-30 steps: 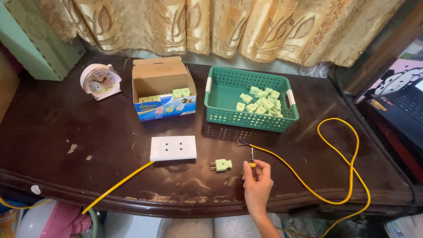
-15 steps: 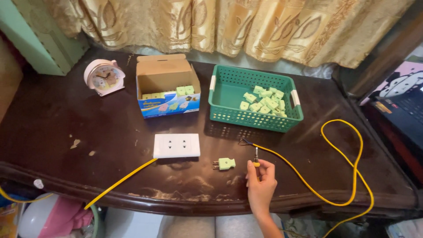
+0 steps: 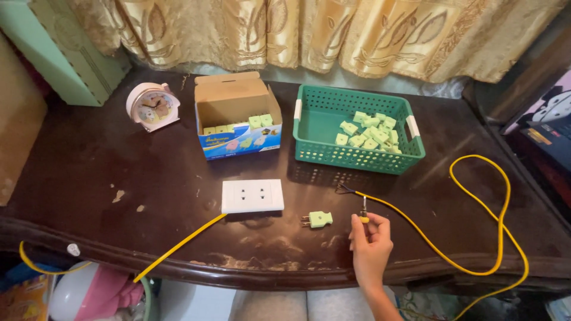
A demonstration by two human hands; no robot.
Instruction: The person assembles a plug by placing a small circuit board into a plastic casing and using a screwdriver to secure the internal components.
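Right hand point(image 3: 370, 244) pinches screwdriver point(image 3: 363, 211) (slim).

Bare tabletop point(image 3: 107, 172) left of socket plate point(image 3: 252, 195)

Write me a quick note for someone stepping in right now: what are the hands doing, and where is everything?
Right hand pinches a small screwdriver upright by the yellow cable with its bare end. Left hand is out of view.
One green plug lies loose beside the white socket plate. More plugs sit in the green basket and the cardboard box.
Cable and plug are not joined.
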